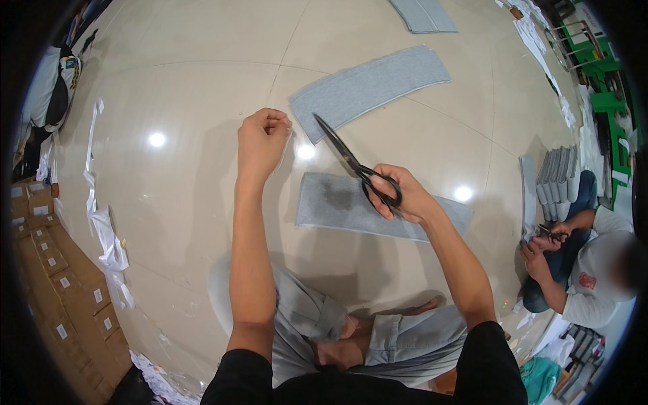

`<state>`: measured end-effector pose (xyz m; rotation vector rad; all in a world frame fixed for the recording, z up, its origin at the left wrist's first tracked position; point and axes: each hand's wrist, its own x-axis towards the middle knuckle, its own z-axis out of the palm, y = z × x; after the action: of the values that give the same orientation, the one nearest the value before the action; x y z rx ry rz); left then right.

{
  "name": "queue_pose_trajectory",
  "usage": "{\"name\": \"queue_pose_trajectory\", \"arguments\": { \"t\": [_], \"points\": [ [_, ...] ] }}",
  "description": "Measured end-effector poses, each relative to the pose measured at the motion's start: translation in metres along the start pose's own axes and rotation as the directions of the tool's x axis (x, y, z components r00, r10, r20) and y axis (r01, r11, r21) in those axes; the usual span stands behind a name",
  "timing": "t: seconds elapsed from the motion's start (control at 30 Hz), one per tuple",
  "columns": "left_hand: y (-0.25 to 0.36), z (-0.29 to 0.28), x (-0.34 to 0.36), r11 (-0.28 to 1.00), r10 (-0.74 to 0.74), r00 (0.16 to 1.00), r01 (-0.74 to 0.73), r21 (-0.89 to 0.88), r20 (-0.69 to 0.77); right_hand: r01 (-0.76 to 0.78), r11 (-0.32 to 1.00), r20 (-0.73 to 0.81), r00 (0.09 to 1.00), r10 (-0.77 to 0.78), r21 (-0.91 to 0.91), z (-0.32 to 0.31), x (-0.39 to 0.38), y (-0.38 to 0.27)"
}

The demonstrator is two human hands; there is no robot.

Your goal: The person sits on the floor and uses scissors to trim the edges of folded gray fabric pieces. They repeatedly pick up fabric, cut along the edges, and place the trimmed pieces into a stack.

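Black-handled scissors [352, 162] are in my right hand [397, 192], fingers through the loops, blades pointing up and to the left. My left hand [264, 144] is closed in a pinch in the air, with a thin white thread [286, 149] hanging from its fingertips. Below the scissors, a grey fabric strip [317, 214] with a dark patch lies on the floor. Farther off lies another grey fabric strip [378, 79]; the blade tips overlap its near left corner in view. My right hand covers part of the nearer strip.
A third grey fabric piece [425, 15] lies at the far edge. On the right, a co-worker [594, 270] sits with scissors beside folded grey fabric [557, 183]. Cardboard boxes [64, 290] are stacked at left. White scraps [106, 236] lie along the tiled floor [182, 101].
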<state>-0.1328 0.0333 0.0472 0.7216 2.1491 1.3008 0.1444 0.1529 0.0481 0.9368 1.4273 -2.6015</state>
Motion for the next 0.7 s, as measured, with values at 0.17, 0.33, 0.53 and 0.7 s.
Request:
{"name": "queue_pose_trajectory", "arguments": {
  "t": [0.17,0.33,0.53,0.7],
  "points": [
    [-0.016,0.018,-0.001,0.912,0.303,0.941,-0.242,0.330,-0.148,0.115,0.963,-0.081,0.992,-0.098,0.245,-0.004,-0.067,0.012],
    [-0.009,0.065,-0.018,0.775,0.381,0.913,-0.403,0.487,0.149,0.070,0.998,-0.305,0.950,-0.067,0.000,-0.001,-0.146,0.020],
    [-0.027,0.064,-0.001,0.703,0.431,0.884,-0.455,0.546,0.182,0.083,0.996,-0.389,0.917,-0.085,-0.022,-0.002,-0.197,0.045],
    [0.011,0.041,0.002,0.628,0.487,0.859,-0.472,0.619,0.160,0.039,0.750,-0.062,0.992,-0.107,-0.660,0.004,-0.202,0.047]
  ]
}}
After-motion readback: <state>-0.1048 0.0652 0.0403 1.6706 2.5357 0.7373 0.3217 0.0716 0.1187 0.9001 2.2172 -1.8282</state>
